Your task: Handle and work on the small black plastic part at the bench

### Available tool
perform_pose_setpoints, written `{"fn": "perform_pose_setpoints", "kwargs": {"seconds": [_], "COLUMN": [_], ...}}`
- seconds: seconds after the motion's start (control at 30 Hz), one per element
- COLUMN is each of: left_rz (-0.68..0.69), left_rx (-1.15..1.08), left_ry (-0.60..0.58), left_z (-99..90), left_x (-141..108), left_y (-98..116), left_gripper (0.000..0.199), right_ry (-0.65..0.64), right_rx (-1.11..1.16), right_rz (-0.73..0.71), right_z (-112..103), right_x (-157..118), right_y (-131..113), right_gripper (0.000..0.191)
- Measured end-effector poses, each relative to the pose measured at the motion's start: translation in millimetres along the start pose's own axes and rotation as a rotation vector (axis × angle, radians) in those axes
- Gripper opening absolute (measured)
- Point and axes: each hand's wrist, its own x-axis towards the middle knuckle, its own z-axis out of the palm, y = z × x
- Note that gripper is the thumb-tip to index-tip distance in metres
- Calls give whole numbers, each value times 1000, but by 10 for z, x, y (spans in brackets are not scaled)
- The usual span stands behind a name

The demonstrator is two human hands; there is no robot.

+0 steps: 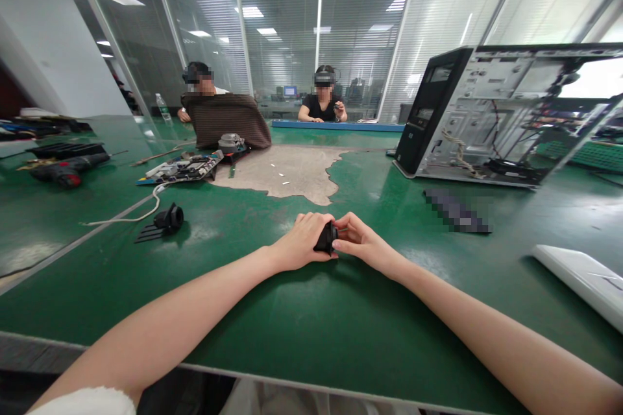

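A small black plastic part, boxy with a raised piece on its right side, is between my hands just above or on the green table. My left hand is closed round it from the left, covering much of it. The fingertips and thumb of my right hand grip its right side. Farther left lies another black plastic part with a round opening and several flat prongs. What kind of parts these are, I cannot tell.
An opened computer case stands at the right, with a blurred dark flat object before it and a white device nearer. A circuit board, a cable and a power drill lie left. Two people sit across the table.
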Motion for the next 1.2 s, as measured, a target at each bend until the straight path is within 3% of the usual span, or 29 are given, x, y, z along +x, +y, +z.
{"fn": "perform_pose_setpoints", "kwargs": {"seconds": [0.13,0.33,0.5,0.6,0.73,0.9,1.07,1.2], "left_rz": [-2,1,2,-12,-15,-22,-13,-12], "left_rx": [4,32,38,39,35,23,36,37], "left_ry": [-6,8,12,8,0,18,22,20], "left_z": [0,6,-3,-16,-16,11,13,2], "left_x": [4,29,37,32,27,31,36,36], "left_y": [-23,-98,-102,-92,-98,-109,-100,-96], "left_gripper": [55,57,55,54,53,56,56,55], "right_ry": [-38,97,135,77,5,61,109,64], "right_rx": [16,-78,-97,-66,-22,-51,-80,-69], "right_rz": [-47,-53,-37,9,-40,-43,-41,5], "right_z": [0,54,57,48,47,63,80,58], "right_x": [-14,69,109,82,30,23,54,51], "right_y": [-4,5,18,6,-10,-21,-29,-12], "right_gripper": [32,20,26,27,32,22,25,27]}}
